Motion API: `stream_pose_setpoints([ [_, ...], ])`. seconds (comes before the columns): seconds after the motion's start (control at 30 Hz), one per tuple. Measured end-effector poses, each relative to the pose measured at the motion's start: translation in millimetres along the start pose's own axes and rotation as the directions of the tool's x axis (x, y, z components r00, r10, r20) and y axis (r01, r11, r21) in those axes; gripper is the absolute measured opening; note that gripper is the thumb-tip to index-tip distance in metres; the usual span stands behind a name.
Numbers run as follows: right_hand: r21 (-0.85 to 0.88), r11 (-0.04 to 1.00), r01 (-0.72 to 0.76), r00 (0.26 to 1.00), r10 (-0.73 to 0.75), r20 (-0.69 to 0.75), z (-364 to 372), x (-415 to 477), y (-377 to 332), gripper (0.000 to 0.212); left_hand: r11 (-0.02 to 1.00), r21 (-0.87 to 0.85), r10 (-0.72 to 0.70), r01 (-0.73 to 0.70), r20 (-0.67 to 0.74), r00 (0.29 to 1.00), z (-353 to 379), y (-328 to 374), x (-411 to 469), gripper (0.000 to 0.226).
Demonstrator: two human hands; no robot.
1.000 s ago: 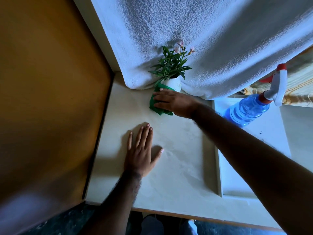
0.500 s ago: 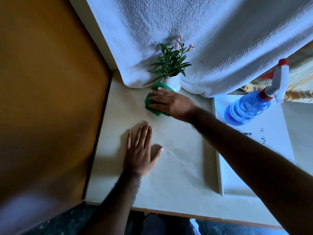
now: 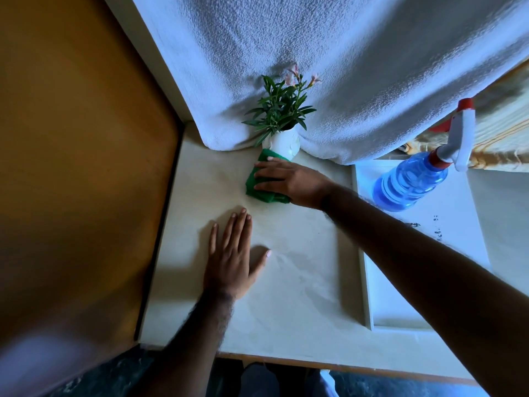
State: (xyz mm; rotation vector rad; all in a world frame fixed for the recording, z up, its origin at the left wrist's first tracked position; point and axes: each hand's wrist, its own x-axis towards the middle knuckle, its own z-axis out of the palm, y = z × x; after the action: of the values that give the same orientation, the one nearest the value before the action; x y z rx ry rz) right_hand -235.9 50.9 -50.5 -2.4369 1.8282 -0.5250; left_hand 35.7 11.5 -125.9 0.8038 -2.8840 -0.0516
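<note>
A folded green cloth (image 3: 253,188) lies on the pale tabletop (image 3: 294,282), just in front of a small white pot (image 3: 284,143) with a green flowering plant. My right hand (image 3: 289,180) lies flat on the cloth with straight fingers, pressing it down. My left hand (image 3: 233,257) rests flat on the table nearer to me, fingers straight and thumb spread, touching nothing else.
A blue spray bottle (image 3: 409,181) with a white and red trigger stands on a white tray (image 3: 400,296) at the right. A white towel (image 3: 343,67) hangs behind the pot. An orange-brown wall (image 3: 71,167) borders the table's left edge.
My right hand has slid the green cloth a little to the left and toward me in front of the pot. My left hand has stayed in place.
</note>
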Motion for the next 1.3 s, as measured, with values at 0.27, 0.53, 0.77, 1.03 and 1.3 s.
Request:
stream_pose_setpoints([
  [0.27, -0.045, 0.999, -0.025, 0.988, 0.018, -0.156, -24.5, -16.9, 14.4, 0.025, 1.0, 0.014, 0.003, -0.003, -0.001, 1.0, 0.3, 0.8, -0.6, 0.084],
  [0.53, 0.129, 0.986, -0.109, 0.99, 0.12, -0.078, -0.9, -29.1, 10.6, 0.027, 1.0, 0.014, 0.0, 0.0, 0.013, 1.0, 1.0, 0.9, -0.1, 0.084],
  [0.77, 0.183, 0.969, -0.166, 0.966, 0.198, -0.169, 3.1, -39.0, -9.3, 0.027, 1.0, 0.002, 0.005, -0.005, 0.009, 1.0, 0.6, 1.0, 0.0, 0.083],
  [1.03, 0.063, 0.988, -0.14, 0.956, 0.151, -0.249, -15.5, -25.6, 12.2, 0.027, 1.0, 0.006, -0.005, 0.004, 0.036, 0.999, -5.4, 3.7, 1.0, 0.084],
  [1.3, 0.22, 0.92, -0.324, 0.937, 0.344, -0.06, 9.3, -49.3, 11.2, 0.036, 1.0, 0.012, -0.007, 0.006, 0.038, 0.999, -8.2, 5.1, 1.8, 0.084],
])
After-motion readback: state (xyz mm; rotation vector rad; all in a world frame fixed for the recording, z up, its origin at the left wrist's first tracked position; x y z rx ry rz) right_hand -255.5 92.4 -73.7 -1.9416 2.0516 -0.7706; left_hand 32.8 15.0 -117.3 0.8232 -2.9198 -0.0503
